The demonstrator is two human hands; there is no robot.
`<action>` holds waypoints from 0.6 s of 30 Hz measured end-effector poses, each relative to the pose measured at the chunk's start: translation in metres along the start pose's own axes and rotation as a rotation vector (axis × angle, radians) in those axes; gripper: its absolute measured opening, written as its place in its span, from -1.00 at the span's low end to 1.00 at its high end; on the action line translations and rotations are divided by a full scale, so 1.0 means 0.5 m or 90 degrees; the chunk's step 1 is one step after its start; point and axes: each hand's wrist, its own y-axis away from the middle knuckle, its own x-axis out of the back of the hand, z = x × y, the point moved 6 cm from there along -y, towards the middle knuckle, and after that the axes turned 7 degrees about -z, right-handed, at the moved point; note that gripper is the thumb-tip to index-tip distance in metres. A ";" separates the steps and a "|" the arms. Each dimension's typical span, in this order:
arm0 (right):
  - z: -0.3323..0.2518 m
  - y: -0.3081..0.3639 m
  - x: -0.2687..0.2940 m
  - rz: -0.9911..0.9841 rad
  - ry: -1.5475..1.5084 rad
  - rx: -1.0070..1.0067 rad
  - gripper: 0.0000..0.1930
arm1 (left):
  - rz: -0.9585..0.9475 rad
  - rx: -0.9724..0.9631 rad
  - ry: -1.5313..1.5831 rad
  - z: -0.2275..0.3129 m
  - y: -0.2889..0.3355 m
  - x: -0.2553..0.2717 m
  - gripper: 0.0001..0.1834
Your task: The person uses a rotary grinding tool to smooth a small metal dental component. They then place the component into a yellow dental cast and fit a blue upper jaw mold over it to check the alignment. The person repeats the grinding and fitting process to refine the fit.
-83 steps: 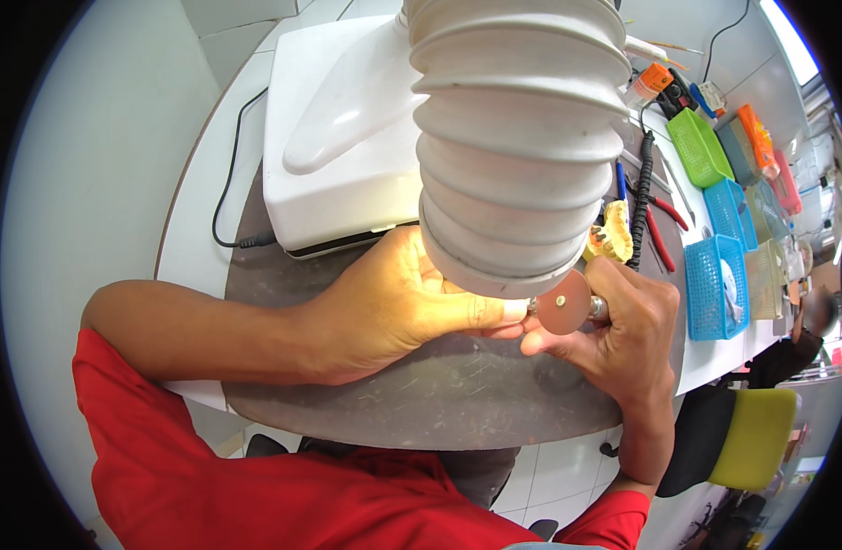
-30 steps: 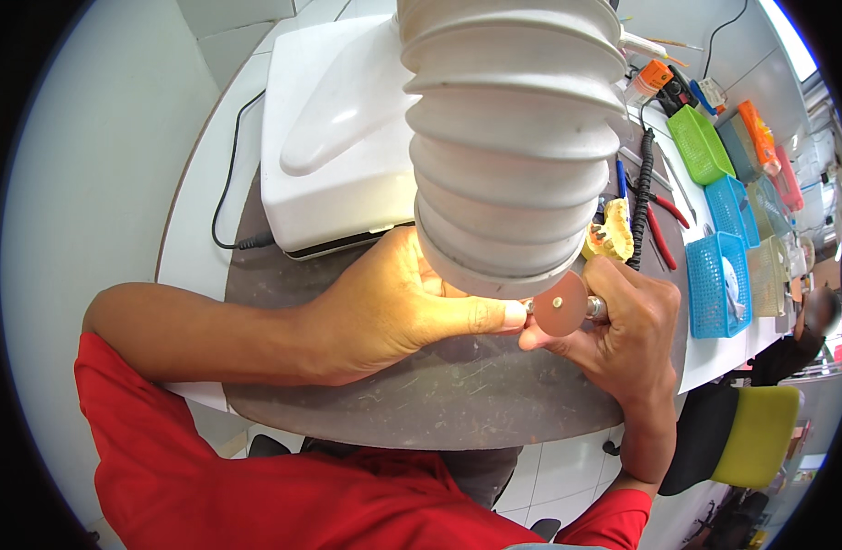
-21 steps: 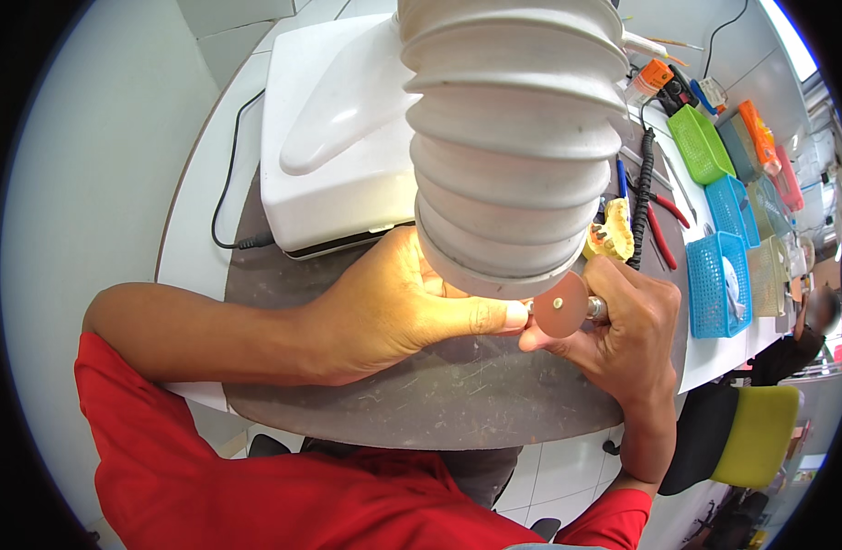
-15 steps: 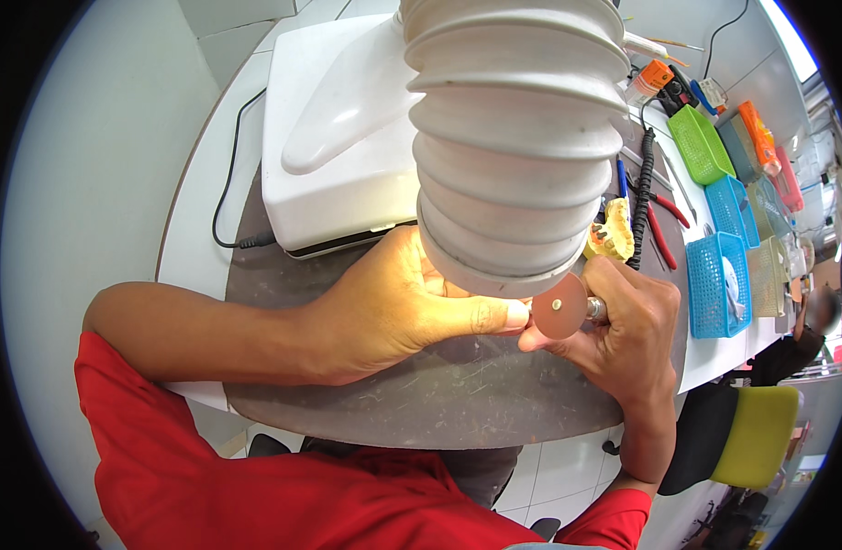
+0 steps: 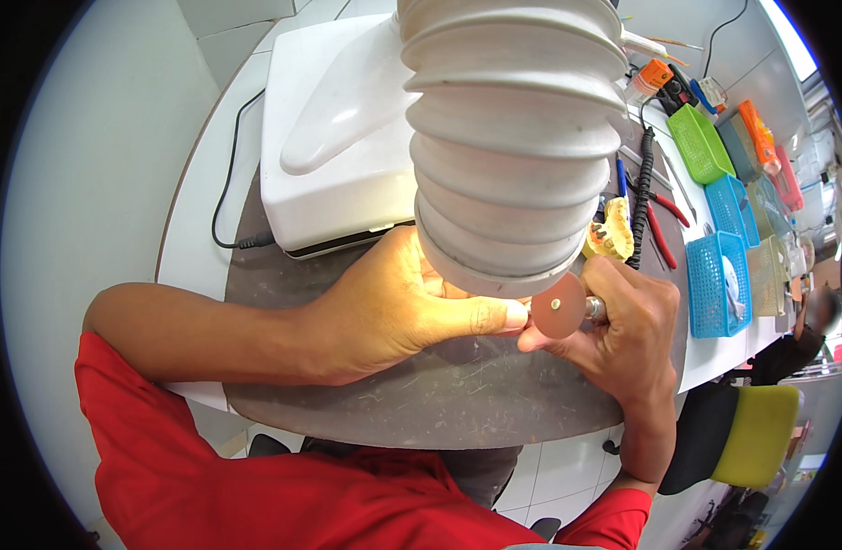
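My right hand (image 5: 634,321) is closed around a rotary handpiece (image 5: 596,309), whose metal nose shows between the fingers. A flat reddish-brown disc (image 5: 559,316) is mounted on its tip and faces up toward me. Directly left of the disc, my left hand (image 5: 412,307) is pinched closed, its thumb reaching to the disc's edge. Whatever the left fingers hold is hidden behind the thumb, the disc and the hose. A thick white ribbed hose (image 5: 517,137) hangs down with its mouth just above both hands, covering some left fingertips.
A white machine (image 5: 338,183) with a black cable stands behind my left hand on the dark bench mat (image 5: 421,403). Beyond my right hand are a yellowish dental model (image 5: 614,234), a coiled black cord (image 5: 642,197), red-handled pliers (image 5: 661,238) and a blue basket (image 5: 717,289).
The white hose has shifted very slightly to the left. Both hands keep the same grip and place, with the disc almost unmoved.
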 end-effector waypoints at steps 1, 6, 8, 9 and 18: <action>0.004 0.002 -0.001 0.005 -0.006 -0.002 -0.34 | -0.003 -0.003 0.000 -0.001 -0.001 0.001 -0.60; 0.009 0.004 -0.004 0.005 -0.007 -0.007 -0.33 | -0.002 -0.012 -0.003 -0.004 -0.002 0.004 -0.60; 0.008 0.003 -0.004 -0.001 -0.003 -0.010 -0.33 | -0.001 -0.010 -0.001 -0.003 -0.002 0.004 -0.60; 0.008 0.003 -0.004 -0.003 0.001 -0.011 -0.33 | -0.005 -0.011 -0.005 -0.003 -0.002 0.004 -0.60; 0.009 0.004 -0.006 0.004 0.000 -0.004 -0.33 | 0.004 -0.010 -0.012 -0.002 -0.001 0.004 -0.61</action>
